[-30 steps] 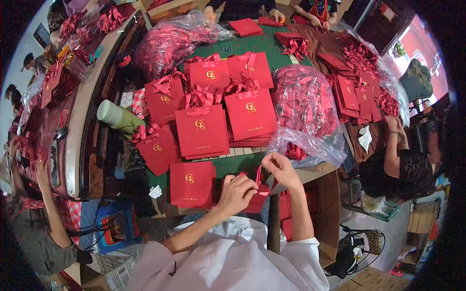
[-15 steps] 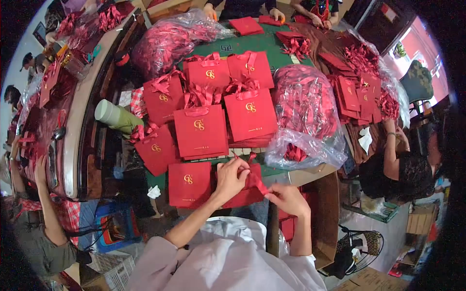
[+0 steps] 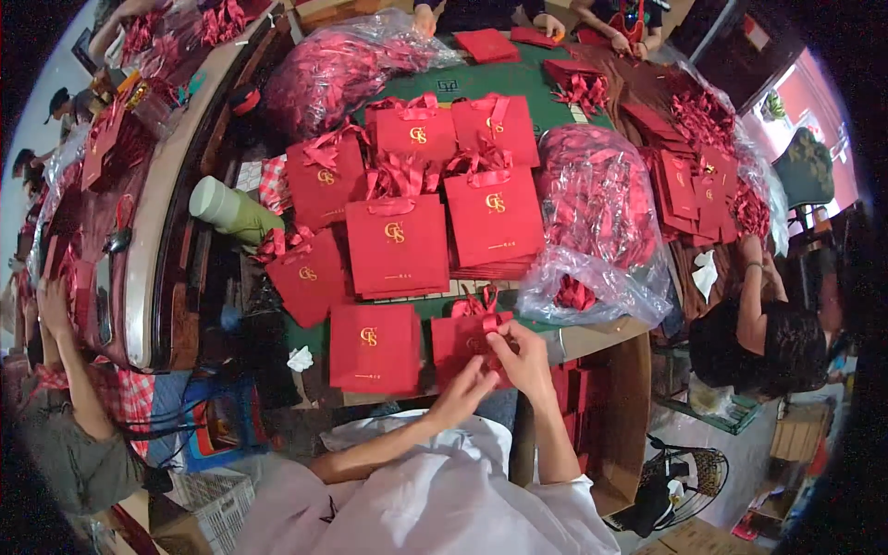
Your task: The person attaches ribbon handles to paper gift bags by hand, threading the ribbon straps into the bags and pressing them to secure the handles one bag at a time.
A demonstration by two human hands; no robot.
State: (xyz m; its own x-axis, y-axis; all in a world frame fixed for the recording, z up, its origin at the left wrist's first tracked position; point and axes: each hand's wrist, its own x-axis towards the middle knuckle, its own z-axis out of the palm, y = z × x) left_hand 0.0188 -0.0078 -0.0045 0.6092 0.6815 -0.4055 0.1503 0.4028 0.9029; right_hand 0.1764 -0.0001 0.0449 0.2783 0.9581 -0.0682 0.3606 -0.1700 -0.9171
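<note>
My left hand (image 3: 462, 390) and my right hand (image 3: 524, 359) meet over a flat red paper gift bag (image 3: 458, 338) at the near edge of the green table (image 3: 481, 85). Both hands pinch its red ribbon handle (image 3: 481, 308), which stands up from the bag's top. A second flat red bag with a gold emblem (image 3: 374, 347) lies just left of it. Beyond them lie stacks of finished red bags with ribbon handles (image 3: 398, 242).
A clear plastic sack of red ribbons (image 3: 599, 222) lies to the right, another (image 3: 342, 74) at the far left. A pale green bottle (image 3: 231, 208) lies left of the bags. Other people work at the right (image 3: 758, 333), the left (image 3: 65, 407) and the far end.
My hands have come together over the red bag. The right hand moved from reaching up by the ribbon sack back to the bag, and the ribbon now stands at the bag's top.
</note>
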